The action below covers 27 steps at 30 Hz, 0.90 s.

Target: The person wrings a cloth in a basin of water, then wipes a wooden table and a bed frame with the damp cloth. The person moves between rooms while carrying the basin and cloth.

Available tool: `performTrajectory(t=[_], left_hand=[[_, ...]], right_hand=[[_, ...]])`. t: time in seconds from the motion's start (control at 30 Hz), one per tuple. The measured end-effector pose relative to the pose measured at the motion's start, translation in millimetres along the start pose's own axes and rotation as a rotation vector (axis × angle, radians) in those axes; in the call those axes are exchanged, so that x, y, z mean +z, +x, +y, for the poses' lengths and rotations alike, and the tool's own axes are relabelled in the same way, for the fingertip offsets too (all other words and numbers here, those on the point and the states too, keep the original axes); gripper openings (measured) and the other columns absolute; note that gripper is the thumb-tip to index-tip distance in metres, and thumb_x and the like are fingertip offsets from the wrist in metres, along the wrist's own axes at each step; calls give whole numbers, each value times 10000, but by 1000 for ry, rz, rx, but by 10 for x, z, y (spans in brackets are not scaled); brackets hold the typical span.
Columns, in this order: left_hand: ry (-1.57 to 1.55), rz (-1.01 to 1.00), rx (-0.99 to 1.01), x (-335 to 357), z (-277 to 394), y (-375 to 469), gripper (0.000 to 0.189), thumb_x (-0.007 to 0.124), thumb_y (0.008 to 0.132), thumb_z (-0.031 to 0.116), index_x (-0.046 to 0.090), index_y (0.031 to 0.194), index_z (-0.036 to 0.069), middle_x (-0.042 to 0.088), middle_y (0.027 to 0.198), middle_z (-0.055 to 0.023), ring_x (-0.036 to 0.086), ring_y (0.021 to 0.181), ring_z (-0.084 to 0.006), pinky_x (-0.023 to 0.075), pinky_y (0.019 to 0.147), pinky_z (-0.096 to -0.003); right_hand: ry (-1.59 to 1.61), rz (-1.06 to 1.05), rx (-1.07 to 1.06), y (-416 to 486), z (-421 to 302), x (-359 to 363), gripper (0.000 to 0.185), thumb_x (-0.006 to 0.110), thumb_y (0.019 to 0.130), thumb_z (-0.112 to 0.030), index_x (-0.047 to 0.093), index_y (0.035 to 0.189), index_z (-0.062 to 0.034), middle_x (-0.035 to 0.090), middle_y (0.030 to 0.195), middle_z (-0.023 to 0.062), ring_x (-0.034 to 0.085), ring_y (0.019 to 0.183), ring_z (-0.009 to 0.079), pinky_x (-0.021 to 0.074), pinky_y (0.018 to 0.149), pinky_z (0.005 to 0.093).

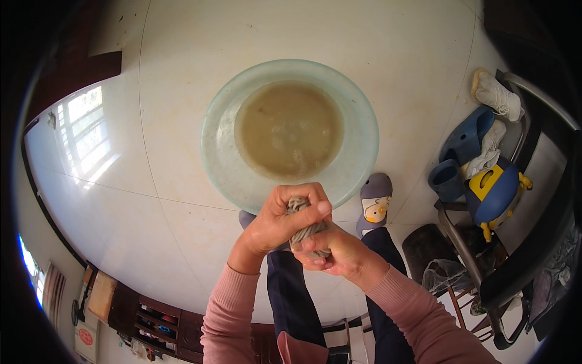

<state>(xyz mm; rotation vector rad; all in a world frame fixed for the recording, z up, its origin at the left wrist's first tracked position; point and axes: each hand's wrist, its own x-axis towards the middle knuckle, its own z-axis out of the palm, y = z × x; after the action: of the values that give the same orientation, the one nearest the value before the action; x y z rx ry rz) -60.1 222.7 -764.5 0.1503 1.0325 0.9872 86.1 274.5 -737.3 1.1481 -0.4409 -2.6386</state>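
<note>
A bunched, twisted grey cloth (298, 205) is squeezed between both fists at the near rim of a pale green plastic basin. My left hand (287, 216) grips its upper end, the thumb across it. Below and to the right, my right hand (334, 249) clasps the lower end, touching the left. The basin (218, 150) stands on the tiled floor and holds cloudy brown water (291, 132) with a few bubbles on its surface. Much of the cloth is hidden by the fingers.
A slipper (376, 200) with a cartoon face is on a foot right of the basin. White shoes (495, 95), blue clogs (468, 136) and a blue-and-yellow item (493, 191) lie by a metal-framed chair (464, 245) at right. Dark wooden cabinets (157, 321) stand at lower left.
</note>
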Motion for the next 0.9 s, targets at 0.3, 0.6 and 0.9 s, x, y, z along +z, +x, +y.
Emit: performTrajectory(t=[0.3, 0.6, 0.9], left_hand=[[76, 105, 76, 176, 117, -18, 263, 691, 898, 113, 575, 680, 22, 565, 700, -17, 503, 648, -84, 394, 578, -255], [473, 181, 140, 160, 242, 164, 381, 654, 934, 211, 514, 673, -29, 473, 608, -95, 422, 552, -171, 379, 524, -330], [659, 622, 295, 223, 3, 514, 323, 618, 934, 162, 553, 707, -58, 527, 643, -194, 447, 537, -347, 387, 528, -415]], right_hand=[[-135, 57, 20, -102, -147, 116, 233, 709, 744, -83, 508, 862, -89, 487, 695, 13, 423, 497, 66, 289, 416, 199], [-884, 153, -360, 112, -300, 71, 280, 717, 774, -70, 552, 995, -20, 628, 839, 43, 634, 736, 187, 510, 636, 314], [-1617, 564, -658, 488, -367, -136, 270, 659, 830, -129, 556, 1053, -18, 669, 879, 165, 678, 816, 331, 541, 673, 405]])
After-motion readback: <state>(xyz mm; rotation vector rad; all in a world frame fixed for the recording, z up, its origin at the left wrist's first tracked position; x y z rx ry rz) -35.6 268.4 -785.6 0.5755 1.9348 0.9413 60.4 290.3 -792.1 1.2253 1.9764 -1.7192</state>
